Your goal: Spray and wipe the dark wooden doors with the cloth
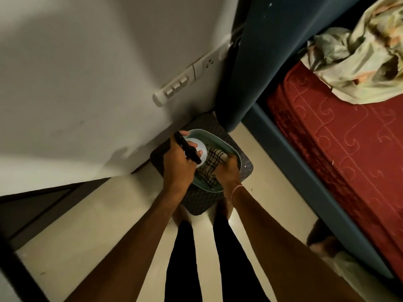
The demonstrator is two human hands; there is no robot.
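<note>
The left hand point(177, 164) has its fingers curled round the black trigger head of a spray bottle point(199, 149), whose white body stands upright inside a pale green basin point(218, 140). Just beside it, the right hand point(226, 171) reaches down into the same basin and closes on a dark-checked cloth point(209, 168) that lies bunched along the bottom; the fingertips are buried in the folds. A thin bracelet point(236, 189) circles the right wrist. The basin sits on a dark woven stool point(200, 203) in the corner, against a pale wall with a white switch panel point(174, 88). The person's black-clad legs stand on cream floor tiles. To the right runs a blue bed frame point(305, 177) with a red quilted mattress point(338, 149) and a crumpled sheet point(359, 51).
</note>
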